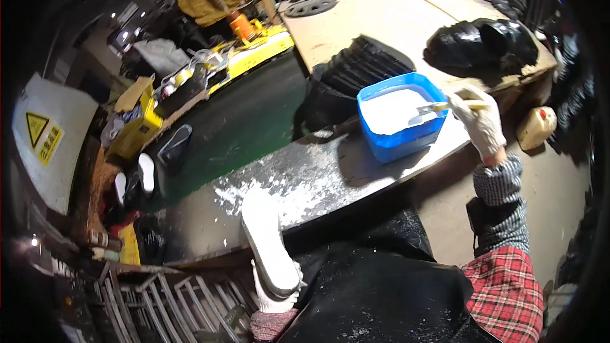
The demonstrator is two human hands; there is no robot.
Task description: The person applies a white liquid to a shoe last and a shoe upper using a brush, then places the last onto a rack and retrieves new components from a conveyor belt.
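Observation:
My left hand (270, 300), in a white glove, grips a shoe (270, 241) by its near end, turned so the white sole faces up. The shoe's far end reaches over the bench edge. In my gloved right hand (478, 121) is a brush (433, 108), held by the handle with its bristles over the blue tub (401, 146). White liquid (391, 109) fills much of that tub, which stands near the front edge of the metal bench (190, 228). Dried white splashes cover the bench between the shoe and the tub.
Behind the tub lies a stack of black ribbed pieces (365, 67). Black plastic bags (480, 47) rest on the wooden table (406, 16). A green conveyor belt (235, 133) runs to the left, with shoes (175, 146) beside it. A yellowish jug (537, 128) is on the floor at right.

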